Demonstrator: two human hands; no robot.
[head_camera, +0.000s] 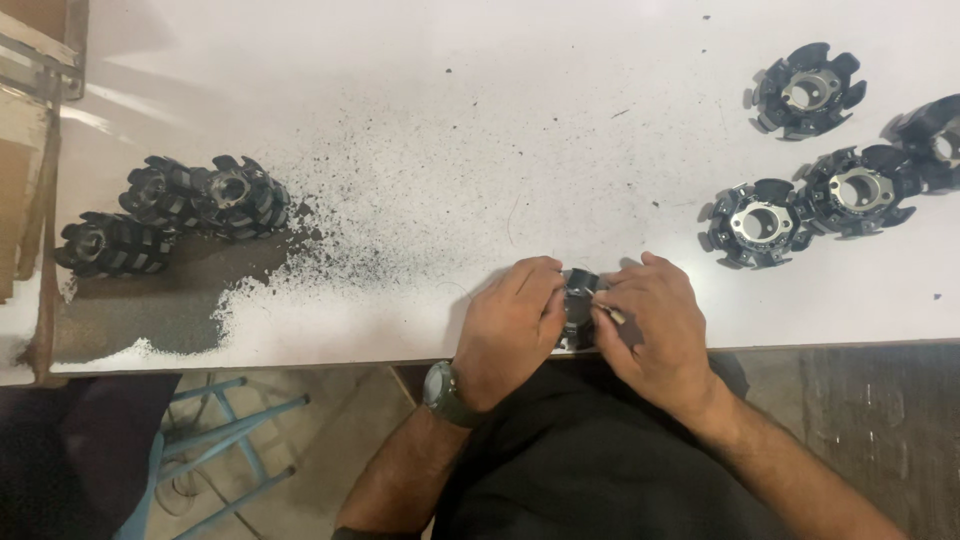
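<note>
A black, toothed, round metal part (579, 308) is gripped between the left hand (510, 325) and the right hand (655, 325) at the near edge of the white tabletop (480, 120). The fingers of both hands are curled closed around it, and a small pale tool tip (612, 314) is pinched in the right hand against the part. Black dust (330, 240) is scattered to the left, beside three stacked similar parts (170, 212). Four more parts (820, 170) are laid at the far right.
</note>
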